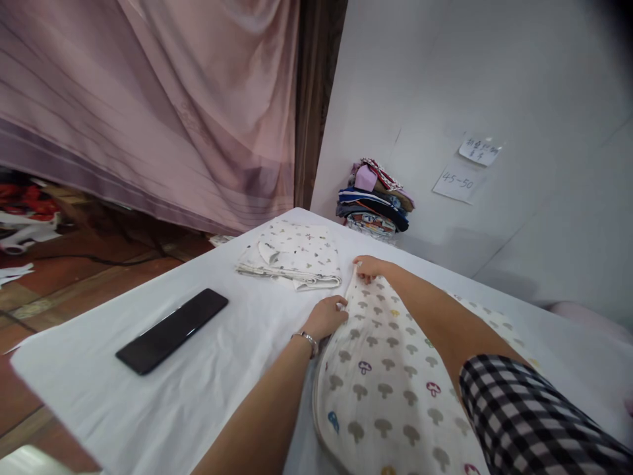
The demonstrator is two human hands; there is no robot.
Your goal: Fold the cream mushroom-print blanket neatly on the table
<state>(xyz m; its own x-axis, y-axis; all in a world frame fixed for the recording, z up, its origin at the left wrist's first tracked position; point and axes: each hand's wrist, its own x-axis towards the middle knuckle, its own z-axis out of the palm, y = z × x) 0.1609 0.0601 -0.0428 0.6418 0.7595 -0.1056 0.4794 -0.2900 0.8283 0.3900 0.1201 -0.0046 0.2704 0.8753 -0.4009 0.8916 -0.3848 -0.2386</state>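
Note:
A white cloth with a mushroom print (388,376) spreads across the near right of the table, its lower part running out of view. At its far corner my right hand (370,267) pinches the edge between thumb and fingers. My left hand (327,316), with a bracelet at the wrist, is closed on the cloth's left edge a little nearer to me. The fabric is drawn up between the two hands. Just beyond them lies a folded white cloth with small printed figures (297,254), apart from both hands.
A black phone (173,330) lies on the white-covered table (93,369) at left. Folded clothes (373,201) are stacked at the far edge by the wall. Paper notes (455,181) hang on the white wall. A pink curtain (208,112) hangs behind; a tiled floor (99,284) shows left.

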